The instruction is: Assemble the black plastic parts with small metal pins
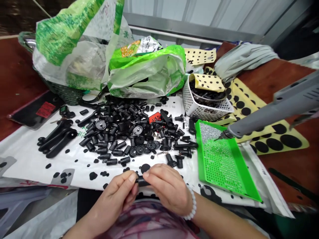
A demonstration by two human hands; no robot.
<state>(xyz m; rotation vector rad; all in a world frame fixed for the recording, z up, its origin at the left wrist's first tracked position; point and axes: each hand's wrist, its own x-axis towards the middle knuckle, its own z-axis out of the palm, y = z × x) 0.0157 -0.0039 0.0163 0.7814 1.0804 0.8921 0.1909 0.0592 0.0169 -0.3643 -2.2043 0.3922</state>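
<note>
One small black cylinder (143,181) is held near the surface's (80,172) front edge, your left hand (121,187) pinching one end, your right hand (168,189) curled over the other. You seem to be working on this part; the next move calls for a steady grip.

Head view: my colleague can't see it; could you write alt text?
The left hand and right hand hold a small black cylinder between them. Beyond them lies a pile of black parts, with a green tray and grey power tool to the right.
</note>
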